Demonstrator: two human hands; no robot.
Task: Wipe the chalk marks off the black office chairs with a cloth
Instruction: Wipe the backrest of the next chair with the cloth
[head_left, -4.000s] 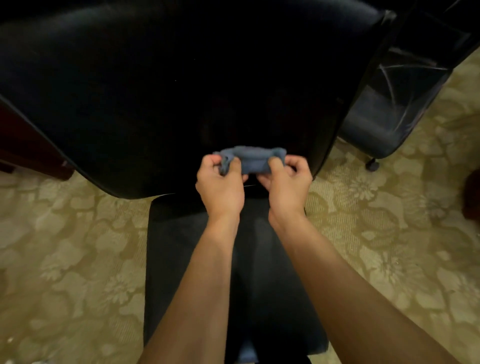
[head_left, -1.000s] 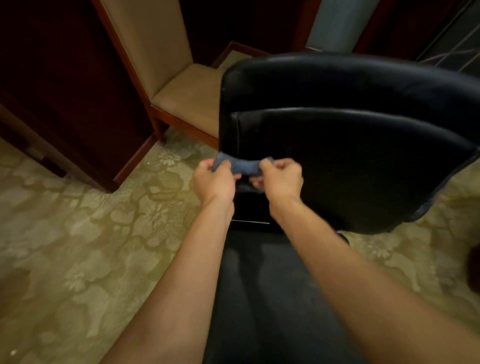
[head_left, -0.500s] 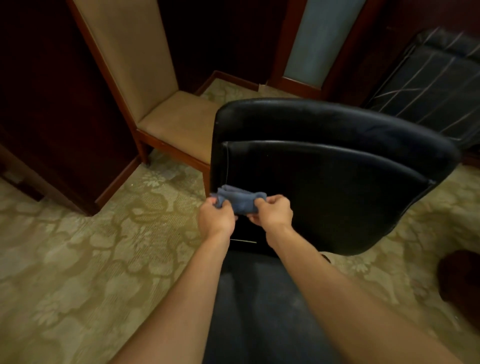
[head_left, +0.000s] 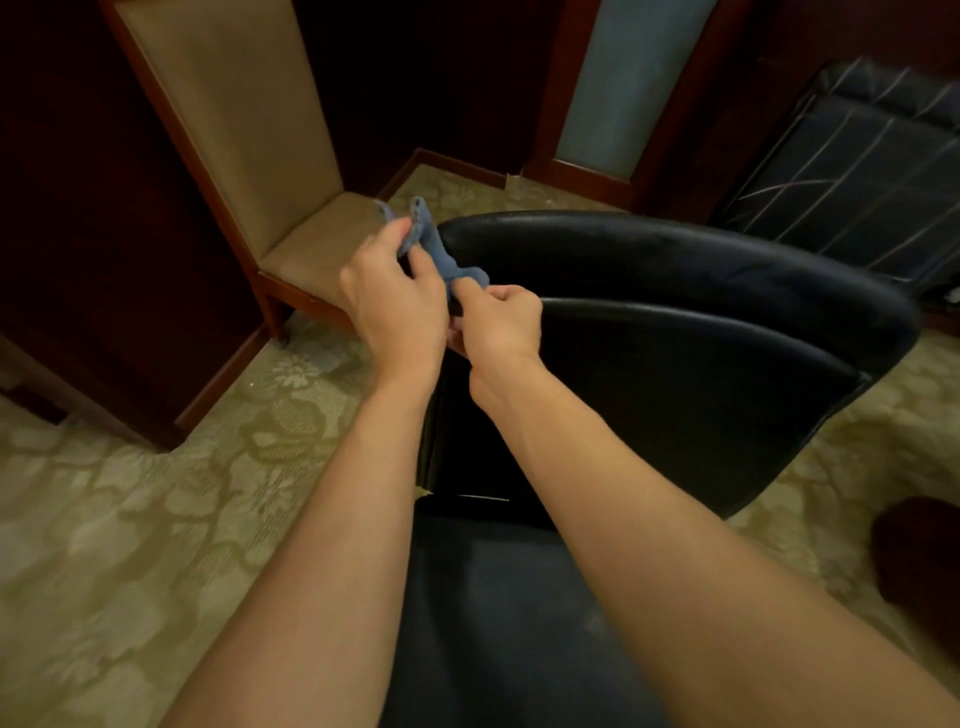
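Observation:
A black leather office chair (head_left: 675, 374) stands in front of me, its backrest facing me and its seat (head_left: 498, 613) below my arms. No chalk marks show on it from here. A small blue cloth (head_left: 434, 244) is stretched between my hands at the backrest's upper left corner. My left hand (head_left: 395, 296) pinches its upper end, raised above the chair's edge. My right hand (head_left: 498, 322) pinches the lower end against the backrest. A second black chair (head_left: 852, 171) with pale chalk lines stands at the far right.
A wooden chair with beige upholstery (head_left: 291, 208) stands close to the left of the office chair. Dark wooden furniture (head_left: 104, 249) fills the left side. A dark red object (head_left: 919, 556) lies on the patterned carpet (head_left: 130, 519) at the right edge.
Both hands have risen with the cloth from the backrest's lower left to its upper left corner. The left hand has pulled its end higher, and the view has tilted up.

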